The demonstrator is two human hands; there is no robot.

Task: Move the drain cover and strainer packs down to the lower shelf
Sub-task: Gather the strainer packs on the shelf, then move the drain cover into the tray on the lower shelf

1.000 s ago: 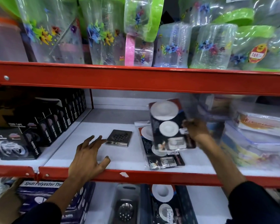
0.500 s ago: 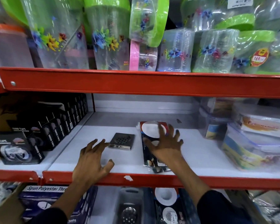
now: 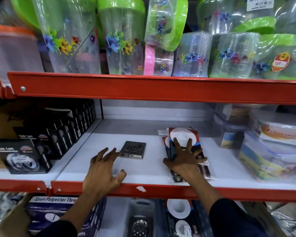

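A square metal drain cover [image 3: 133, 149] lies flat on the middle shelf [image 3: 149, 170]. My left hand [image 3: 103, 170] rests open on the shelf just in front of it, fingertips almost touching its left corner. To the right lies a small stack of black strainer packs [image 3: 182, 135] with white discs on them. My right hand [image 3: 184, 159] is spread flat on top of that stack, thumb at its left edge, covering the middle of the packs. On the lower shelf, more strainer packs [image 3: 179, 207] and a packed metal strainer [image 3: 140, 226] lie below.
Black tape boxes [image 3: 24, 156] fill the shelf's left side, stacked clear plastic containers [image 3: 272, 151] its right. A red shelf lip [image 3: 161, 190] runs across the front. Flowered plastic jars [image 3: 123, 45] crowd the shelf above. A thread box [image 3: 55, 201] sits lower left.
A second ago my right hand held one strainer pack upright; it has laid the pack on the stack and now lies flat on it. My left hand has crept slightly toward the drain cover.
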